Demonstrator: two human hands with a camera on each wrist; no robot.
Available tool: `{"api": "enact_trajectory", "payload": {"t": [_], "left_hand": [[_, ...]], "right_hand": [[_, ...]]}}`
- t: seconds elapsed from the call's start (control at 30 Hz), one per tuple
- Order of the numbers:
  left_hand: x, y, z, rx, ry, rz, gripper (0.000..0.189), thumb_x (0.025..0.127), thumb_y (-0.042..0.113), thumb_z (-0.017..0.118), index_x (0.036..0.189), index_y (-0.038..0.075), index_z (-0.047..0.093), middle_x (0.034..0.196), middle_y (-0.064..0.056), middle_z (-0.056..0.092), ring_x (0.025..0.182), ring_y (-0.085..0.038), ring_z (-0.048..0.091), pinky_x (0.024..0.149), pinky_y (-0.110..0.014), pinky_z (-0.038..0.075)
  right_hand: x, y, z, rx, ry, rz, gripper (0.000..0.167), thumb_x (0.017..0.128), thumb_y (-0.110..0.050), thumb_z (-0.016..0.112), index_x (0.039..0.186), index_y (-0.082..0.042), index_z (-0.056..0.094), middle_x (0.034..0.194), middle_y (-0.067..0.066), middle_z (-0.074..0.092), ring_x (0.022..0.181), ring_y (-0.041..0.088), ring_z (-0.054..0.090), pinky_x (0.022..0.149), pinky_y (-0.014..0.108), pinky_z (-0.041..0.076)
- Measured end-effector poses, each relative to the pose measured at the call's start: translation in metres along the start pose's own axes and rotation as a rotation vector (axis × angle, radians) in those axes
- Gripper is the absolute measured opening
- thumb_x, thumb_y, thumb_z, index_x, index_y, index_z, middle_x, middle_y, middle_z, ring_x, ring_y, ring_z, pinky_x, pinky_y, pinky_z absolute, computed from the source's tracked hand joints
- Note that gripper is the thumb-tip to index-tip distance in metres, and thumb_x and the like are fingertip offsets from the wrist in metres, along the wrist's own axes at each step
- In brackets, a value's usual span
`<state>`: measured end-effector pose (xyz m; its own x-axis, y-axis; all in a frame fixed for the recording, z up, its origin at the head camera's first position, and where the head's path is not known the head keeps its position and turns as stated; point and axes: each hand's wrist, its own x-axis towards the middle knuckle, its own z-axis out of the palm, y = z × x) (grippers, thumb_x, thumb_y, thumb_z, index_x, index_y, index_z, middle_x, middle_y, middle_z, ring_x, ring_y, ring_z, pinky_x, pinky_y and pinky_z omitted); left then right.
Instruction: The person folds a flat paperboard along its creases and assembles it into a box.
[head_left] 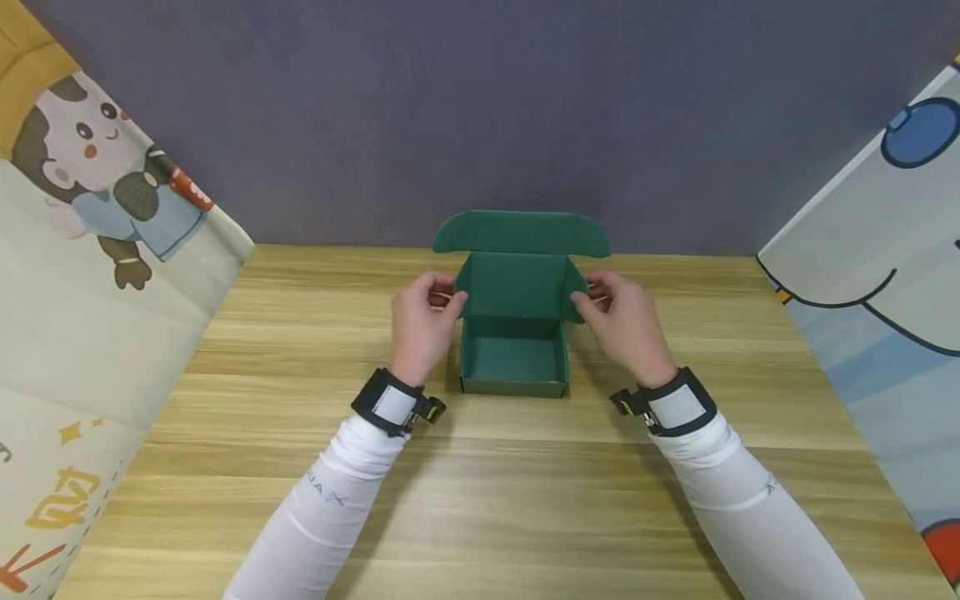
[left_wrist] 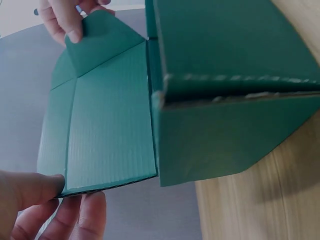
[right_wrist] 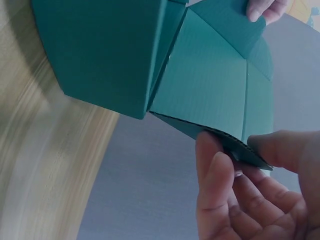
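Observation:
A green cardboard box [head_left: 513, 358] stands on the table with its lid [head_left: 517, 285] raised at the back. The lid's front flap [head_left: 521, 232] stretches up and away, with a rounded tab at each end. My left hand [head_left: 423, 321] pinches the lid's left side flap [head_left: 462, 287] between thumb and fingers. On the other side my right hand [head_left: 626, 321] pinches the right side flap [head_left: 573, 292] the same way. Both wrist views show thumb and fingers on opposite faces of the flap edges. Inside the box, the bare green floor shows.
The wood-grain table [head_left: 525, 500] extends around the box. Behind it rises a dark grey-blue wall [head_left: 510, 108]. Cloths with cartoon prints border the left side [head_left: 150, 275] and the right side [head_left: 862, 250].

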<state>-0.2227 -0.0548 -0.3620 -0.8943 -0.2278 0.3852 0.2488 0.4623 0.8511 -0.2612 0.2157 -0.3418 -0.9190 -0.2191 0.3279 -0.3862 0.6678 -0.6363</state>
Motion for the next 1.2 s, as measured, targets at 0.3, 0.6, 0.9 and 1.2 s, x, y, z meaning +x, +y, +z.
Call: {"api": "enact_trajectory", "payload": {"t": [0.3,0.6,0.9,1.2], "left_hand": [[0.004,-0.002,0.015,-0.023,0.017,0.013,0.019,0.086,0.008,0.073,0.101,0.000,0.065,0.098,-0.014,0.070,0.081,-0.024,0.069,0.067,-0.028,0.058],[0.001,-0.008,0.023,-0.024,0.018,0.040,0.023,0.085,0.009,0.073,0.103,-0.001,0.062,0.101,-0.016,0.068,0.086,-0.024,0.068,0.067,-0.027,0.058],[-0.004,-0.011,0.027,-0.021,-0.011,0.013,0.021,0.084,0.006,0.074,0.101,0.004,0.061,0.098,-0.008,0.065,0.092,-0.021,0.067,0.071,-0.023,0.058],[-0.008,-0.015,0.030,-0.015,-0.044,-0.008,0.024,0.082,0.001,0.074,0.099,0.004,0.058,0.100,-0.007,0.061,0.095,-0.022,0.066,0.074,-0.020,0.057]], "right_hand": [[0.009,0.005,0.004,0.032,0.036,-0.049,0.029,0.091,-0.023,0.068,0.115,-0.006,0.065,0.095,0.009,0.071,0.075,0.018,0.068,0.066,0.035,0.056],[0.005,0.010,0.014,0.084,0.061,-0.050,0.031,0.089,-0.020,0.070,0.116,-0.006,0.063,0.100,0.009,0.071,0.079,0.017,0.070,0.067,0.031,0.058],[-0.003,0.018,0.025,0.119,0.090,-0.083,0.034,0.088,-0.018,0.071,0.117,-0.004,0.059,0.106,0.010,0.069,0.083,0.018,0.071,0.069,0.029,0.058],[-0.010,0.023,0.036,0.173,0.093,-0.083,0.035,0.087,-0.015,0.073,0.116,-0.002,0.056,0.110,0.012,0.066,0.087,0.022,0.071,0.074,0.031,0.059]]}}
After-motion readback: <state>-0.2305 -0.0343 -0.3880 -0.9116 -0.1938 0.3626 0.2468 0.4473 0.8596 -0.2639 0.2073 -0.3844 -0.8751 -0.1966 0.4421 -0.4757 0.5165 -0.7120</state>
